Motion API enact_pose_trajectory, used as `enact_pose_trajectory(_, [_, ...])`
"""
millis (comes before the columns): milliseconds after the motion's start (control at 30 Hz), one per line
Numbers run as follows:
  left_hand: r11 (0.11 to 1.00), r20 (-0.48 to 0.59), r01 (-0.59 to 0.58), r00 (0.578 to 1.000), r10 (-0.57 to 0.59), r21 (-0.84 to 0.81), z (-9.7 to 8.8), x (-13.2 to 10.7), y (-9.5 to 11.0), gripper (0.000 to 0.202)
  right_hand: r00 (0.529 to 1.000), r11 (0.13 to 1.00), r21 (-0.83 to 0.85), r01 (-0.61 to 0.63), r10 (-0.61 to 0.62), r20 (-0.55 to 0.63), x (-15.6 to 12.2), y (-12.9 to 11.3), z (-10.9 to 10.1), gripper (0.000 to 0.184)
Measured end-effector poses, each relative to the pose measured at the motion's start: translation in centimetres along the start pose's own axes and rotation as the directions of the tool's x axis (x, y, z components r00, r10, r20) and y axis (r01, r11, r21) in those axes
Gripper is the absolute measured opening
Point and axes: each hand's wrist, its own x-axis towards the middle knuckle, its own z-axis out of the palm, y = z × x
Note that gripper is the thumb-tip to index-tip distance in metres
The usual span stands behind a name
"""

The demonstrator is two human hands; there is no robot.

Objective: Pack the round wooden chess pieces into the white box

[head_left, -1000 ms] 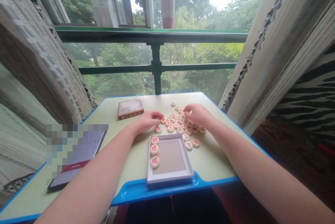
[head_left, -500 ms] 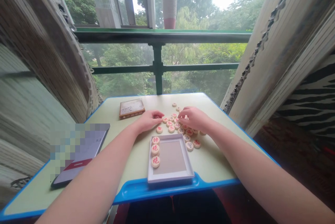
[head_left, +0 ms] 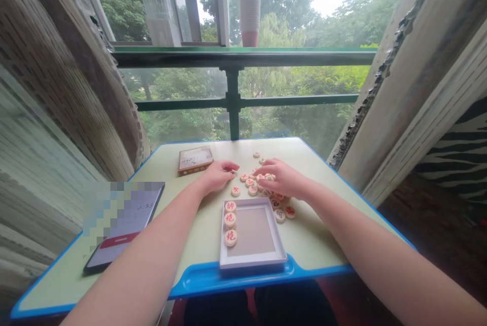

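Observation:
Xiangqi pieces (head_left: 249, 182), pale discs with red or dark characters, lie in a loose cluster behind and right of a shallow white box tray (head_left: 279, 234). Inside the tray, along its left wall, a column of red-character pieces (head_left: 230, 220) stands. My right hand (head_left: 286, 178) is over the cluster with its fingers apart, hiding some pieces beneath it. My left hand (head_left: 218, 175) rests on the table left of the cluster, loosely curled with a gap between thumb and fingers. No piece shows clearly in it. One red-character piece (head_left: 236, 191) lies between the left hand and the tray.
A brown-edged box lid (head_left: 196, 159) lies at the back left of the pale table (head_left: 319, 245). A tablet or phone (head_left: 125, 234), partly blurred out, is by my left forearm. Behind the table are a green railing (head_left: 243, 57) and a window, with curtains (head_left: 403, 72) at both sides.
My right hand's fingers have spread more above the pieces. My left hand now sits slightly apart from the nearest pieces. The view has shifted a little; the pieces in the tray stay put.

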Motion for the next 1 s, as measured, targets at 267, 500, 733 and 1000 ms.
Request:
enact_pose_trajectory(267, [0.997,0.013,0.048,0.999,-0.047,-0.059,-0.1,0.0,0.6,0.041,0.997,0.987,0.15,0.051,-0.06,0.056,-0.1,-0.7,0.6,0.018])
enact_pose_trajectory(500, [0.999,0.219,0.033,0.975,-0.03,-0.012,-0.6,-0.7,1.4,0.057,0.983,0.983,0.143,0.116,-0.134,0.124,-0.4,-1.8,-0.2,0.01])
enact_pose_trajectory(733, [0.993,0.193,-0.051,0.981,0.03,0.106,-0.5,-0.7,1.0,0.039,0.985,0.986,0.058,0.155,-0.159,0.066,-0.2,-2.0,0.6,0.009])
enact_pose_trajectory(1000, [0.959,0.075,-0.146,0.988,0.132,0.242,-0.6,-0.5,0.9,0.028,0.996,0.99,0.114,0.088,-0.09,0.017,0.0,-0.9,0.6,0.015])
